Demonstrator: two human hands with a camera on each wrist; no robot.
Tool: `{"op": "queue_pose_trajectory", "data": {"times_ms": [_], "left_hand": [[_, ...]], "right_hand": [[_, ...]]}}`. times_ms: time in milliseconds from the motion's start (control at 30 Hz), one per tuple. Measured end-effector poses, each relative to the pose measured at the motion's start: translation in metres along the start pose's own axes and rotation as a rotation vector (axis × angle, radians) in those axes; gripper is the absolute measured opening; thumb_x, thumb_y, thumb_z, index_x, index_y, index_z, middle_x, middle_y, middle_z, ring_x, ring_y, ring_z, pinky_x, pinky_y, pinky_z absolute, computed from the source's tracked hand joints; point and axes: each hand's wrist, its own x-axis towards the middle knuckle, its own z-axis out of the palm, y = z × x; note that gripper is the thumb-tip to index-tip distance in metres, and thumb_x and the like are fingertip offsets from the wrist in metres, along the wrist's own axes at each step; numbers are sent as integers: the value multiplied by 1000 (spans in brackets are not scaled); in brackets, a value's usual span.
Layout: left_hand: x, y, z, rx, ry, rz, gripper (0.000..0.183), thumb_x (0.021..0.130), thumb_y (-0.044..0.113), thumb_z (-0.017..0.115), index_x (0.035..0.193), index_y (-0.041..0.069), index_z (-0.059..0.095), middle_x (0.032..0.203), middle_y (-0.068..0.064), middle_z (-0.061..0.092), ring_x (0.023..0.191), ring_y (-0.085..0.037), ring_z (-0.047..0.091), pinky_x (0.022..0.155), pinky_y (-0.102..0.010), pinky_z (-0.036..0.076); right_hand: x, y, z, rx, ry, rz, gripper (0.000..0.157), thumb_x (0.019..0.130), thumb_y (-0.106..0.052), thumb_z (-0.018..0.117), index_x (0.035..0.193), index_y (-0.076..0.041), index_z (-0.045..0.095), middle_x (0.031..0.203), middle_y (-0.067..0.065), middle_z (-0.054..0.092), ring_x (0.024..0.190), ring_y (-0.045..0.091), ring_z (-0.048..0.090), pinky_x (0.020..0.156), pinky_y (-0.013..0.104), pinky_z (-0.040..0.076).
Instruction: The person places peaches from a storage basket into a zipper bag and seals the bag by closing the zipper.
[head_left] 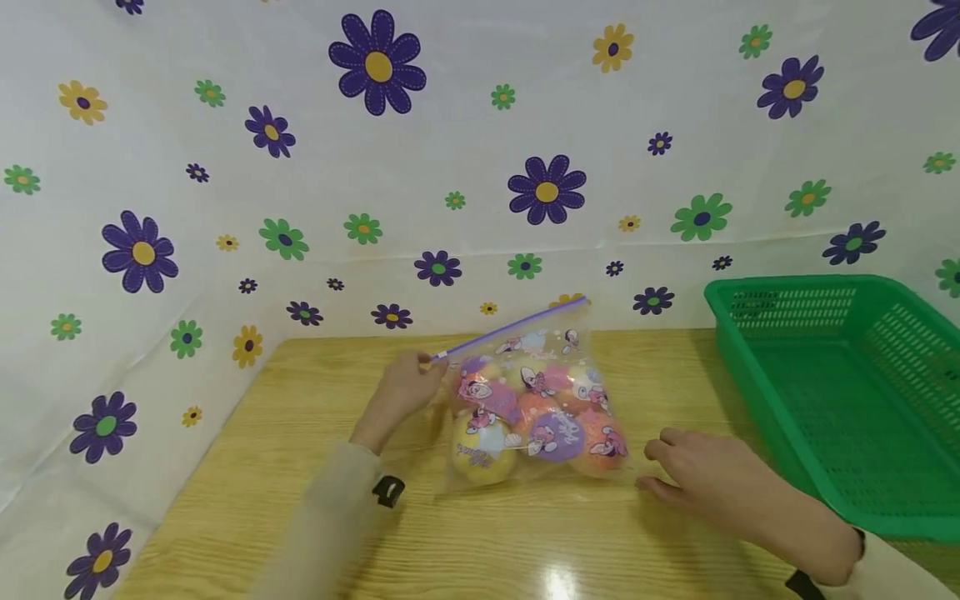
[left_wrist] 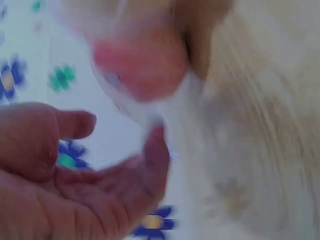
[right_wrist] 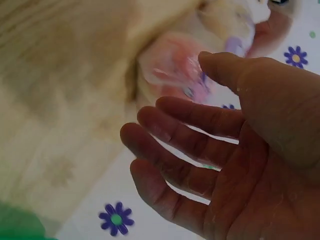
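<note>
A clear zip bag [head_left: 536, 400] printed with cartoon figures lies on the table, filled with several round yellow, orange and pink fruits or balls. Its purple zip strip [head_left: 517, 325] runs along the far edge, with a white slider near the left end. My left hand [head_left: 405, 387] is at that left corner; the left wrist view, though blurred, shows thumb and fingers apart. To the right of the bag, my right hand [head_left: 708, 475] hovers near its lower corner with fingers spread and holding nothing. The right wrist view shows its palm [right_wrist: 255, 175] and relaxed fingers.
A green plastic basket [head_left: 892, 523] with perforated sides stands at the right, close to my right forearm. Behind the wood-grain table [head_left: 315, 400] hangs a white flower-print cloth [head_left: 450, 133], which also covers the left side.
</note>
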Motion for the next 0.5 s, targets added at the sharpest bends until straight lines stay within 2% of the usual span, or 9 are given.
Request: {"op": "queue_pose_trajectory", "data": {"times_ms": [100,167,333,500], "left_hand": [[23,-10,-6,-103,-115,-103,50,108,35,50,134,-8,55,128,-25,67,112,-34,70,93,-41,61],[34,-12,-5,-160,-143,-128,47,107,32,53,127,-9,60,125,-24,69,108,-30,72,91,-38,62],[46,-13,1,-196,-91,-170,40,102,29,62,114,-10,65,106,-20,73,86,-19,73,83,-34,63],[55,-17,5,-276,-48,-190,29,95,15,67,106,-12,69,83,-8,65,67,-13,63,66,-25,60]], "right_hand": [[6,-5,11,-20,-42,14,28,91,-39,76,79,-17,64,69,-7,52,56,6,45,46,23,38],[11,-9,15,-10,-45,31,25,91,-34,77,77,-17,63,69,-6,51,57,8,47,46,24,38],[20,-15,16,-25,-24,44,11,92,-23,77,85,-19,69,72,-5,56,62,11,54,48,27,42],[23,-17,18,-45,-23,28,9,93,-20,75,86,-23,71,71,-5,56,61,11,54,47,27,43]]}}
